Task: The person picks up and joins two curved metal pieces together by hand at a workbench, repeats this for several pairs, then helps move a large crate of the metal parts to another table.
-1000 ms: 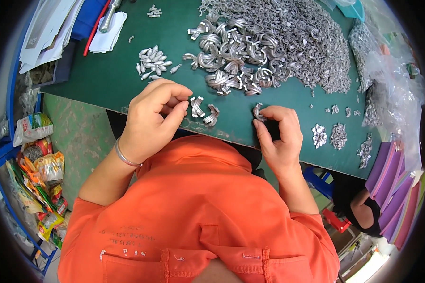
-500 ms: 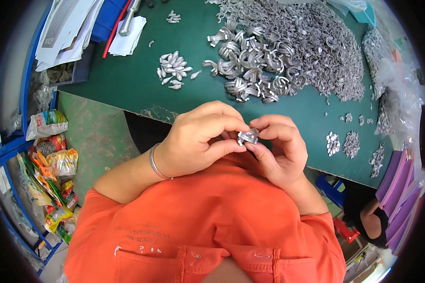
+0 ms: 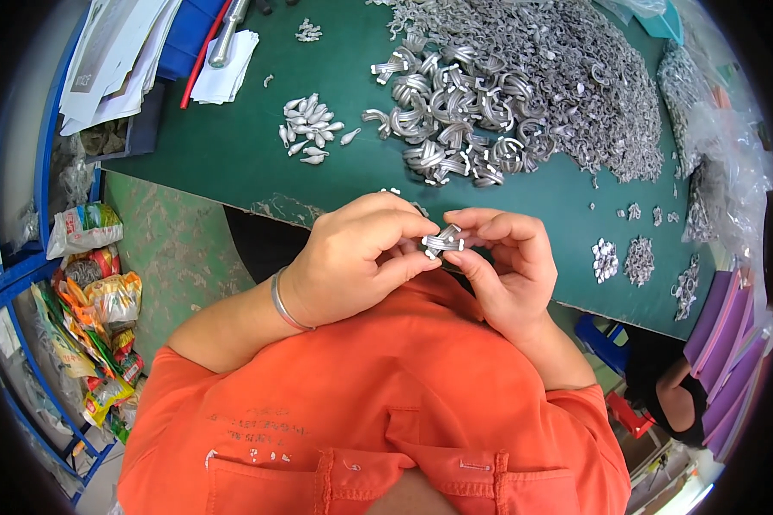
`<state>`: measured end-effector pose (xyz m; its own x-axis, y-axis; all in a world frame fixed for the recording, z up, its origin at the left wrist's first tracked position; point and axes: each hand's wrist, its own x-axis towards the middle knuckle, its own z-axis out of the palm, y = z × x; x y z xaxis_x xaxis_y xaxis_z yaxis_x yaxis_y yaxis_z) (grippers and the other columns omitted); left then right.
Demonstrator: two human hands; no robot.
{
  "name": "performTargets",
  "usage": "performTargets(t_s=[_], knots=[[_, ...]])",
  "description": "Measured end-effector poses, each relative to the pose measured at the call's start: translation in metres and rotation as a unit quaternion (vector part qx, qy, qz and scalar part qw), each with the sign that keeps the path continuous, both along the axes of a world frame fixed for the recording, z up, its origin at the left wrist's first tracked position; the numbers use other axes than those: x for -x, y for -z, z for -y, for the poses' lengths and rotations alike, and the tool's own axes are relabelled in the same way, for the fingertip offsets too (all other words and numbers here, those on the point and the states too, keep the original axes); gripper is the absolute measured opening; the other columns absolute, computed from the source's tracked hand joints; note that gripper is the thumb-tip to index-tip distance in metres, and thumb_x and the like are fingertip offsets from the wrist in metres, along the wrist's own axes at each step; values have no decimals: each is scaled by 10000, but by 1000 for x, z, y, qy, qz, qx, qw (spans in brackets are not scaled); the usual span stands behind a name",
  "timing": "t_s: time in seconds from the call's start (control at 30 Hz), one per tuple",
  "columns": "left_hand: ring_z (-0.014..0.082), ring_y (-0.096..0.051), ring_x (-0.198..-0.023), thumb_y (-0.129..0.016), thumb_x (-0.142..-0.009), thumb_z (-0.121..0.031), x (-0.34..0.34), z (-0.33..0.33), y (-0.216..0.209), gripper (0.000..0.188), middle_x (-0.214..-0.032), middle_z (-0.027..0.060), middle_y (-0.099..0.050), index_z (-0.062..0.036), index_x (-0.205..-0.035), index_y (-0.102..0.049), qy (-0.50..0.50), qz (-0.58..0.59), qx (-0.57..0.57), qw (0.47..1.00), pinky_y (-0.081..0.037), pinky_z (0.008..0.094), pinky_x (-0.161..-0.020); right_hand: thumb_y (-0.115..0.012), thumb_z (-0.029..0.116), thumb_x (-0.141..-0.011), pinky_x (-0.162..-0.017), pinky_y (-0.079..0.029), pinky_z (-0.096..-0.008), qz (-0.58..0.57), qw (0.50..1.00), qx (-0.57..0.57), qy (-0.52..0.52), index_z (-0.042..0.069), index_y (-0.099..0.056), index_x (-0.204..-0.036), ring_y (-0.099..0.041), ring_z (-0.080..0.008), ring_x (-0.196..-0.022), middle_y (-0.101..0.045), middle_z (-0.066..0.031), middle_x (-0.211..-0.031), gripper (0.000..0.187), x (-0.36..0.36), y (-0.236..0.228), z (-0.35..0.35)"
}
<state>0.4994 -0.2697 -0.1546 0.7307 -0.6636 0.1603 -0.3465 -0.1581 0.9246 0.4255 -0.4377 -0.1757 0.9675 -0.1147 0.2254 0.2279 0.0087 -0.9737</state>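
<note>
Close to my body, by the table's near edge, I hold a curved, ribbed silver metal piece (image 3: 443, 242) with pale ends between both hands. My left hand (image 3: 349, 249) pinches its left side with thumb and forefinger. On the other side, the thumb and fingers of my right hand (image 3: 517, 257) are closed on it. The fingertips cover part of it. Beyond my hands lies a heap of similar curved ribbed metal pieces (image 3: 455, 107). A few small pale-ended bits (image 3: 392, 190) show just past my left knuckles.
A large mound of small grey metal parts (image 3: 584, 94) spreads behind. Drop-shaped silver pieces (image 3: 311, 123) lie left; small piles of parts (image 3: 640, 260) lie right. Papers (image 3: 225, 69) and a red rod (image 3: 204, 56) sit far left. Clear plastic bags (image 3: 730, 163) line the right edge.
The ribbed metal piece has been turned between my fingers and shifted slightly left. Small bits beyond my left hand now show. Both hands keep their grip.
</note>
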Motion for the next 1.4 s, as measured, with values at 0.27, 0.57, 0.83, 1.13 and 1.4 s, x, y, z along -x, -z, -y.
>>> performTargets(t_s=[0.27,0.57,0.83,1.13,1.4], knots=[[134,-600,-662,-698,-646,28,2,0,-1,246,-832,92,-598,13,-873,-605,-3,45,-18,999,-508,220,-569,-569,-142,-735,-768,-508,-295,-15,999,-40,-8,-46,-419,-946,-580,-211,-888,-553,-206,-943,276,-1,0,-2],[185,-605,-744,-732,-608,-1,3,0,-7,224,-851,113,-600,-12,-791,-602,21,67,15,997,-505,264,-626,-616,-86,-704,-686,-500,-278,37,994,104,19,-16,-540,-823,-623,-234,-790,-619,-158,-865,157,0,-4,2],[122,-572,-792,-699,-645,72,11,0,-4,334,-999,116,-547,17,-937,-546,-60,-145,71,985,-485,232,-713,-628,-63,-660,-630,-439,-314,76,917,364,147,13,-566,-817,-529,-263,-725,-543,-108,-806,186,-25,-7,28],[114,-567,-794,-690,-654,80,8,-4,-1,392,-1007,110,-505,34,-1010,-533,-59,-36,62,996,-495,226,-698,-662,-13,-637,-683,-410,-348,48,882,448,138,19,-554,-877,-507,-278,-766,-534,-109,-871,266,-19,-5,31],[114,-572,-776,-690,-653,82,5,-5,0,377,-998,110,-511,35,-995,-539,-47,-26,47,997,-498,223,-681,-670,8,-640,-664,-389,-340,57,878,458,125,30,-553,-833,-509,-263,-750,-556,-86,-836,227,-15,-6,32]])
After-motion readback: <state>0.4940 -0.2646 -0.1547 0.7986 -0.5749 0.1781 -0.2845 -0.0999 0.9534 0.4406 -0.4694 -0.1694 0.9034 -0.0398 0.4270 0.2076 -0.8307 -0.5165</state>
